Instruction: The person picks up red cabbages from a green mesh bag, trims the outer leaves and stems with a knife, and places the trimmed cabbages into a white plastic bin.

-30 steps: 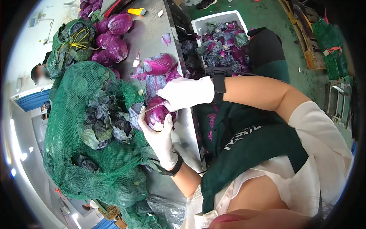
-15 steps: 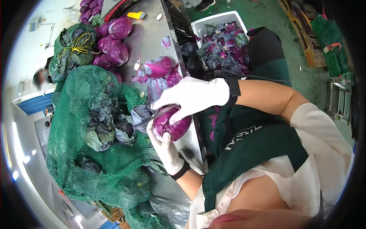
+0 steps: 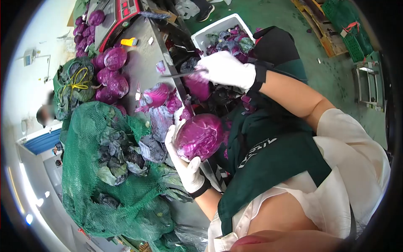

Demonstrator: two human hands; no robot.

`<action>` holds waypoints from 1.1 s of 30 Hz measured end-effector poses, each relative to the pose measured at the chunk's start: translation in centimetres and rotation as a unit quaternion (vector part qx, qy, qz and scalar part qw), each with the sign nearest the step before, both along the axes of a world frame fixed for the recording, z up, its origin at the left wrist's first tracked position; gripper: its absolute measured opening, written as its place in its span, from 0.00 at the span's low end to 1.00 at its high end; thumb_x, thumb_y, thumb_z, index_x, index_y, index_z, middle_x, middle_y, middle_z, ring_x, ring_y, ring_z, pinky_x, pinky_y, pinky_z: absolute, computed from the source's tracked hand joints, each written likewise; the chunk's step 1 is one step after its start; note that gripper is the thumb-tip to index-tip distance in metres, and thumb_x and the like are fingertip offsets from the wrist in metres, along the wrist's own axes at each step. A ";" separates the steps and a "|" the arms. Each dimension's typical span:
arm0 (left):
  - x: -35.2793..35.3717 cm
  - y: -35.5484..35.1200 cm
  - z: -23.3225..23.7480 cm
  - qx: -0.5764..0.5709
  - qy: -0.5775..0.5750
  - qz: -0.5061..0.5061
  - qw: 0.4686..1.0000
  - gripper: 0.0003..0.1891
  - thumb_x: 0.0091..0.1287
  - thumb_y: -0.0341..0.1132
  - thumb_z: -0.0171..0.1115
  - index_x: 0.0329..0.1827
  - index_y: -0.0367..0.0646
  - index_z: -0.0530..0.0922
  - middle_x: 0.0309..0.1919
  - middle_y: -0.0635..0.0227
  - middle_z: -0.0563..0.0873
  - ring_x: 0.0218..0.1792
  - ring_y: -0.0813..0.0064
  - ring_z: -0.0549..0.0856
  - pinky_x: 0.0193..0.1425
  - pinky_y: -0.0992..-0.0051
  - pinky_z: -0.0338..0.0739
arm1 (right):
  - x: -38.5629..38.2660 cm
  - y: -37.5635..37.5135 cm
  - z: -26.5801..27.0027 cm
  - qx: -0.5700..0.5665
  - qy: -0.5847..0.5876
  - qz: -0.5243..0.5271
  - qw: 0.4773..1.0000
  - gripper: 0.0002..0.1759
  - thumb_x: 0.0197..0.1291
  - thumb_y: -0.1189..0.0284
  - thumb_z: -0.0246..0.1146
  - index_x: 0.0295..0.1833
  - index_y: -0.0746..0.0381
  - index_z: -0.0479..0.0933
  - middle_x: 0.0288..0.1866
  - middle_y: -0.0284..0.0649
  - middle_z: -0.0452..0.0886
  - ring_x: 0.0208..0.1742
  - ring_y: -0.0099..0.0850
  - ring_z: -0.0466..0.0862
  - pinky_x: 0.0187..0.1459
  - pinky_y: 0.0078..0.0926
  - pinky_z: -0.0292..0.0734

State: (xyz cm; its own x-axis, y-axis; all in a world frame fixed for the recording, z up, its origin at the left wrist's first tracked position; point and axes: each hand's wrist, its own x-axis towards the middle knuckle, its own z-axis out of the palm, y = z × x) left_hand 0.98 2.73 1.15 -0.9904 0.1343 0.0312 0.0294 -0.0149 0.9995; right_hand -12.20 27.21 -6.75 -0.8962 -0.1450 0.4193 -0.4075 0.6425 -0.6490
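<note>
My left hand point(image 3: 184, 161), in a white glove, cradles a red cabbage point(image 3: 200, 136) from its left and underside, thumb pressed on its lower face. The cabbage's glossy purple surface faces up near the table edge. Away from it, my gloved right hand point(image 3: 228, 70) is closed around a knife point(image 3: 178, 76), whose thin dark blade points left. A purple cabbage leaf point(image 3: 198, 87) hangs directly under the right-hand fingers. Loose trimmed leaves point(image 3: 155, 95) lie on the metal table point(image 3: 140, 67) beyond the left hand.
A white bin point(image 3: 201, 40) of leaf scraps stands on the floor beside my leg. Green mesh sacks point(image 3: 84, 147) of cabbages cover the table's near part. Whole red cabbages point(image 3: 115, 59), a yellow-orange tool point(image 3: 129, 42) and a red-edged scale point(image 3: 126, 10) are farther along.
My right hand has drawn the knife off the cabbage, up toward the bin, with a purple leaf now under its fingers. The left hand still holds the cabbage, more of which shows. The view has shifted.
</note>
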 end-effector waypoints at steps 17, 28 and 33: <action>0.1 0.4 1.6 -0.288 0.224 0.019 0.931 0.49 0.47 0.42 0.81 0.71 0.39 0.64 0.71 0.50 0.70 0.72 0.54 0.70 0.77 0.55 0.63 | 4.2 -2.5 6.7 -0.239 -0.133 0.292 0.916 0.09 0.55 0.73 0.64 0.42 0.64 0.77 0.28 0.43 0.82 0.27 0.38 0.82 0.35 0.33 0.77; 3.0 -4.4 0.1 0.100 -0.020 0.146 0.984 0.52 0.52 0.53 0.77 0.76 0.37 0.62 0.70 0.53 0.72 0.71 0.55 0.72 0.75 0.55 0.68 | 3.8 -4.8 9.1 -0.232 -0.143 0.470 0.840 0.17 0.56 0.72 0.71 0.52 0.61 0.80 0.46 0.41 0.86 0.46 0.34 0.86 0.49 0.32 0.80; 3.6 -6.0 -0.9 0.192 -0.071 0.146 0.968 0.41 0.61 0.53 0.67 0.73 0.38 0.67 0.68 0.56 0.75 0.69 0.58 0.74 0.76 0.53 0.64 | 2.3 -7.1 8.9 -0.111 -0.019 0.530 0.841 0.18 0.55 0.68 0.72 0.51 0.57 0.80 0.42 0.38 0.84 0.43 0.36 0.84 0.45 0.33 0.79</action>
